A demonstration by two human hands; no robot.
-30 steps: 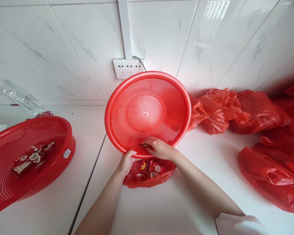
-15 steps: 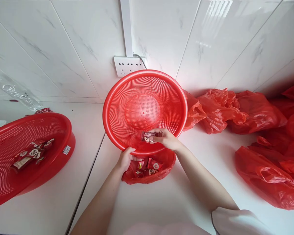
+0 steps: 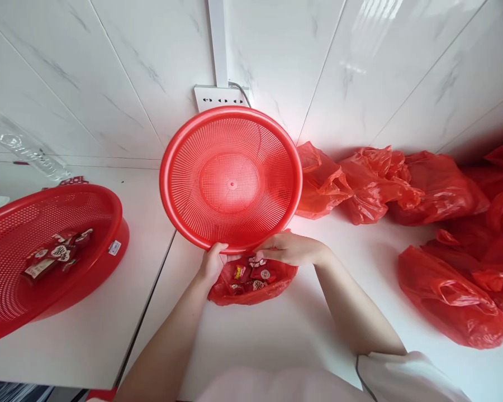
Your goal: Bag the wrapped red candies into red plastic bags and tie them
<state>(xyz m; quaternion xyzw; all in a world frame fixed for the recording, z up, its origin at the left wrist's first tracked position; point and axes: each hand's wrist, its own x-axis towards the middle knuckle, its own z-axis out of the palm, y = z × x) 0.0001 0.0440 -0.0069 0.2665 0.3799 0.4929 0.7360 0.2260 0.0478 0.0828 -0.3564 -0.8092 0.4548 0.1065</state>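
A red plastic mesh basket (image 3: pixel 230 237) is tilted toward me, its inside bare of packets. My left hand (image 3: pixel 213 265) is closed on its lower rim, thumb over the edge. Below the rim lies an open red plastic bag (image 3: pixel 245 297) holding several small red snack packets (image 3: pixel 266 274), one with a yellow label. My right hand (image 3: pixel 291 248) is over the bag's right side, just under the rim, with fingers stretched out and partly hidden. One dark red packet (image 3: pixel 257 261) lies at its fingertips in the bag's mouth.
Another red mesh basket (image 3: pixel 119 223) at left holds several packets (image 3: pixel 61 254). Behind it lies a clear plastic bottle (image 3: pixel 33 159). Filled red bags (image 3: pixel 440 187) line the wall at right, and more (image 3: pixel 452 296) lie nearer. A power strip (image 3: pixel 220 99) is fixed to the tiled wall.
My right hand has moved down out of the basket to the bag, and the packet it held is now at the bag's mouth. The basket has shifted slightly left and up.
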